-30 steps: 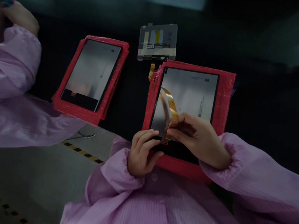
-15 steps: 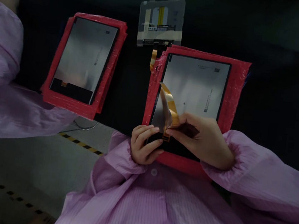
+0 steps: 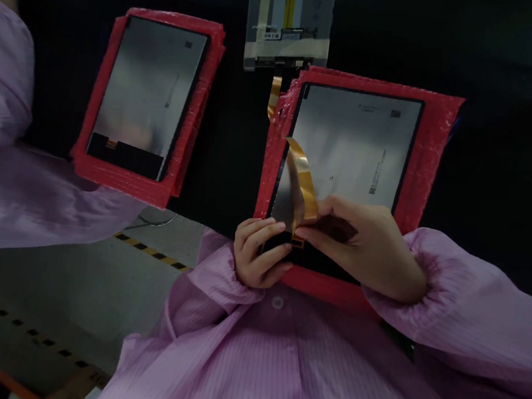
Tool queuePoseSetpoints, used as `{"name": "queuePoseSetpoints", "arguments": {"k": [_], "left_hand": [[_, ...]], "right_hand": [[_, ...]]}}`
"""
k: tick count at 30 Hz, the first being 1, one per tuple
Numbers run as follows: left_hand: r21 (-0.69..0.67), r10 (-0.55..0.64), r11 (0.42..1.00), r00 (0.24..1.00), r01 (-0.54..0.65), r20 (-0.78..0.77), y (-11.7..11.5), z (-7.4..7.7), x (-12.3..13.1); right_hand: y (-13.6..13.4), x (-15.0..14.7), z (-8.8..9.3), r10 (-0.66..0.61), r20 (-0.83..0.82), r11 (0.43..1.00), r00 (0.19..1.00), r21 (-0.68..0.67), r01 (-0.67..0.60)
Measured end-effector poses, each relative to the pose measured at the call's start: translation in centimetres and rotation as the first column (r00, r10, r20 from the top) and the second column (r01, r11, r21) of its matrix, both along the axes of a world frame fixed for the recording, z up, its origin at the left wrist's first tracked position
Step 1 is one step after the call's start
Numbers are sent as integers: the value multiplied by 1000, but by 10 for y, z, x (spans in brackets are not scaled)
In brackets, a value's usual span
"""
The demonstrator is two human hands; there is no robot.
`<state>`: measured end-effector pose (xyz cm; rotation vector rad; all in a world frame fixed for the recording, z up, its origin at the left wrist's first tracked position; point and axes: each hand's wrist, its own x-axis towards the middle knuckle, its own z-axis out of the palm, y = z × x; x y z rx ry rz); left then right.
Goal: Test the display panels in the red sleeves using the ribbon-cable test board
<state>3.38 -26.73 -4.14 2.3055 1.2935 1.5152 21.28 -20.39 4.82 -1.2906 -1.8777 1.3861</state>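
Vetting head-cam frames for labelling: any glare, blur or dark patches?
Head view: dim overall, with the background near black; soft grey glare across the near panel and the far panel; slight softness throughout, so the panels' printing is unreadable; the right hand and the orange ribbon are adequately lit.

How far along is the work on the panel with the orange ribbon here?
Looks done: the left panel lies flat on its red pad, untouched. In hand: the right hand pinches the orange ribbon, curled up off the right panel, while the left hand grips that panel's lower corner. Left: the ribbon is not yet laid flat.
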Motion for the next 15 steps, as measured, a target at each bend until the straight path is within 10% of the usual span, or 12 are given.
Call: {"name": "queuePoseSetpoints", "arguments": {"k": [15], "left_hand": [[23, 31, 999, 998, -30, -56, 1, 0, 0]], "right_hand": [[-2, 2, 6, 157, 205, 962, 966, 189, -196]]}}
